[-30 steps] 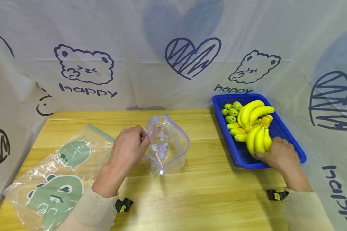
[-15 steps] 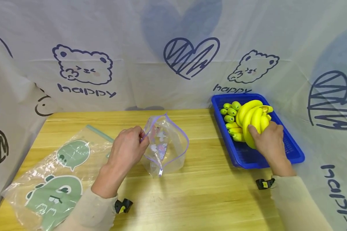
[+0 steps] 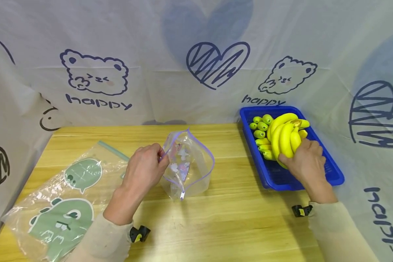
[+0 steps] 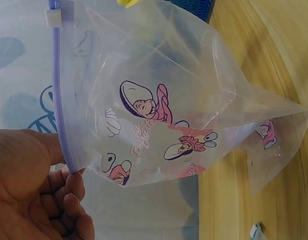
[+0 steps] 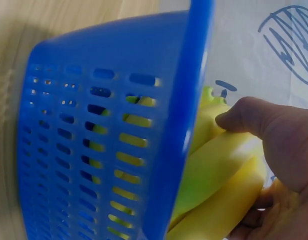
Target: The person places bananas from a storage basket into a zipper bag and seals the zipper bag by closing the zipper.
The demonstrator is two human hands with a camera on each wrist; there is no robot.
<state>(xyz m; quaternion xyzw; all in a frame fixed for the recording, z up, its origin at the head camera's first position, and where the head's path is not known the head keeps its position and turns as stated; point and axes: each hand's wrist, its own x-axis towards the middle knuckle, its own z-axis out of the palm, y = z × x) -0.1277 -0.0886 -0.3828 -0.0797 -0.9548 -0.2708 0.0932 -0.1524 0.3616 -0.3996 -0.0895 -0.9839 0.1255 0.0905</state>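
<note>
My left hand [image 3: 145, 168] pinches the purple zip rim of a clear cartoon-printed bag [image 3: 188, 165] that stands open-mouthed on the wooden table [image 3: 235, 218]. In the left wrist view the bag [image 4: 169, 115] fills the frame, with my fingers [image 4: 68, 200] on its zip strip. My right hand [image 3: 304, 162] grips a bunch of yellow bananas [image 3: 285, 136] lifted over the blue basket [image 3: 334, 171]. In the right wrist view my thumb [image 5: 249, 117] presses on the bananas [image 5: 219, 170] behind the basket wall [image 5: 93, 125].
Small green fruits [image 3: 262, 125] and more yellow pieces [image 3: 266, 149] lie in the basket's far left part. A larger clear bag with green dinosaur prints [image 3: 65, 203] lies flat on the table's left. Printed cloth walls [image 3: 196, 62] close in the back and both sides.
My right hand went from the near end of the bunch to gripping it and has raised and turned the bananas upright in the basket. My left hand and the bag stayed put.
</note>
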